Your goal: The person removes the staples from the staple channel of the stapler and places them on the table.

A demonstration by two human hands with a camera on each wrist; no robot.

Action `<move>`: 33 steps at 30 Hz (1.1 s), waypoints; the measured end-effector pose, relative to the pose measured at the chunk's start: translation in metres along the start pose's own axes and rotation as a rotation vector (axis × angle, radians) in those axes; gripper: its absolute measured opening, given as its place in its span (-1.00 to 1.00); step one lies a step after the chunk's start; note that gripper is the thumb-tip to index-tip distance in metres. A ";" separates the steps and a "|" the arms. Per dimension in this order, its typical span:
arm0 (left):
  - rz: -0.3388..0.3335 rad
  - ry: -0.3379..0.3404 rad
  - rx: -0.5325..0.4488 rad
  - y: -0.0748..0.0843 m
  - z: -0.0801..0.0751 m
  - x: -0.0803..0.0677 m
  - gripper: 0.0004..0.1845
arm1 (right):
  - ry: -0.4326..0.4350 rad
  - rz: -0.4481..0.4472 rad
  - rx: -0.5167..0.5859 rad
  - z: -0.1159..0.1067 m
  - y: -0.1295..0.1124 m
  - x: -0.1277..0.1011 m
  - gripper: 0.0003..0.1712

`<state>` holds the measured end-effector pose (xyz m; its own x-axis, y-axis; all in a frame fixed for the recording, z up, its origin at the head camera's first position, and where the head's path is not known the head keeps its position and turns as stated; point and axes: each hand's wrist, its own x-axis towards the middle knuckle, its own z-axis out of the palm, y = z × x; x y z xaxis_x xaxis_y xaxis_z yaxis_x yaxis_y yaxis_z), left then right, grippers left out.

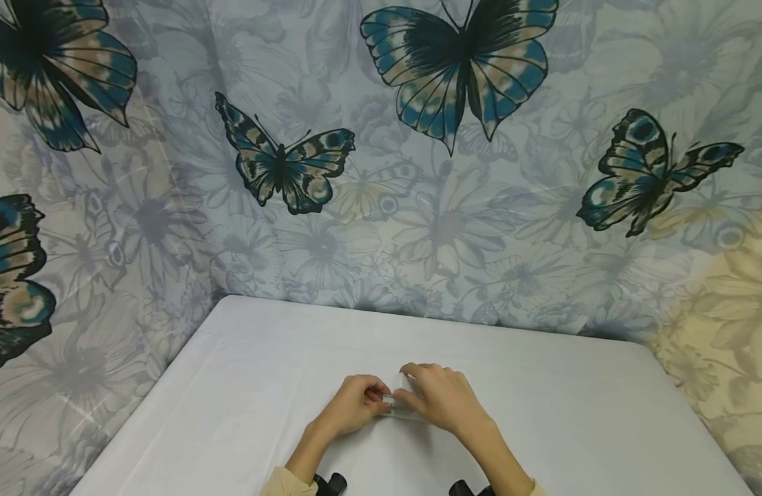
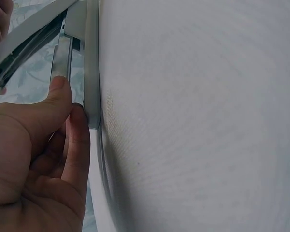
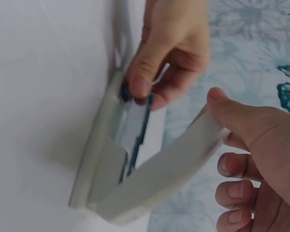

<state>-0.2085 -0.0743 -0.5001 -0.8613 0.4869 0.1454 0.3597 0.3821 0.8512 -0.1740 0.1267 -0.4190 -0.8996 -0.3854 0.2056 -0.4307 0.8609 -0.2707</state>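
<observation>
A pale grey stapler (image 1: 407, 412) sits on the white table between both hands, its top arm (image 3: 171, 166) swung up from the base (image 2: 91, 67). Along the base runs the metal staple magazine (image 3: 136, 121), exposed. My left hand (image 1: 351, 405) pinches the magazine's front end between thumb and fingers, as the left wrist view (image 2: 43, 145) also shows. Whether staples lie inside cannot be made out. With thumb and index finger, my right hand (image 1: 444, 398) grips the free end of the raised arm; its other fingers curl beside it in the right wrist view.
The white-covered table (image 1: 263, 358) spreads around the hands. Behind and beside it hangs a flowered cloth (image 1: 319, 255) with printed butterflies. Black devices (image 1: 334, 484) are on both wrists near the bottom edge of the head view.
</observation>
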 end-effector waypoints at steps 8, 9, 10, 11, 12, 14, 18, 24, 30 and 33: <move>-0.003 0.016 -0.019 0.000 0.001 0.000 -0.83 | 0.004 0.037 0.085 -0.019 0.014 -0.011 -0.55; -0.005 0.017 -0.024 0.000 0.001 0.000 -0.83 | -0.001 0.042 0.097 -0.021 0.016 -0.012 -0.54; -0.006 0.017 -0.027 0.000 0.001 0.000 -0.83 | -0.001 0.046 0.105 -0.023 0.018 -0.014 -0.54; -0.007 0.017 -0.030 0.000 0.001 0.000 -0.84 | -0.002 0.052 0.109 -0.025 0.019 -0.015 -0.54; -0.008 0.017 -0.033 0.001 0.001 -0.001 -0.84 | -0.003 0.053 0.113 -0.027 0.021 -0.017 -0.54; -0.010 0.016 -0.034 0.001 0.001 -0.001 -0.84 | -0.009 0.067 0.110 -0.031 0.024 -0.019 -0.54; -0.009 0.015 -0.028 0.001 0.002 -0.001 -0.83 | -0.013 0.088 0.113 -0.037 0.032 -0.026 -0.54; -0.015 0.011 -0.021 0.000 0.001 -0.001 -0.82 | -0.019 0.106 0.130 -0.045 0.046 -0.037 -0.50; -0.012 0.013 -0.018 -0.001 0.002 -0.001 -0.82 | -0.017 0.121 0.137 -0.049 0.061 -0.049 -0.48; -0.012 0.010 -0.014 -0.001 0.002 -0.001 -0.81 | -0.014 0.133 0.148 -0.050 0.069 -0.055 -0.50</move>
<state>-0.2075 -0.0735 -0.5024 -0.8691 0.4745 0.1395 0.3441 0.3774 0.8597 -0.1504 0.2240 -0.4026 -0.9498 -0.2766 0.1461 -0.3128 0.8468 -0.4303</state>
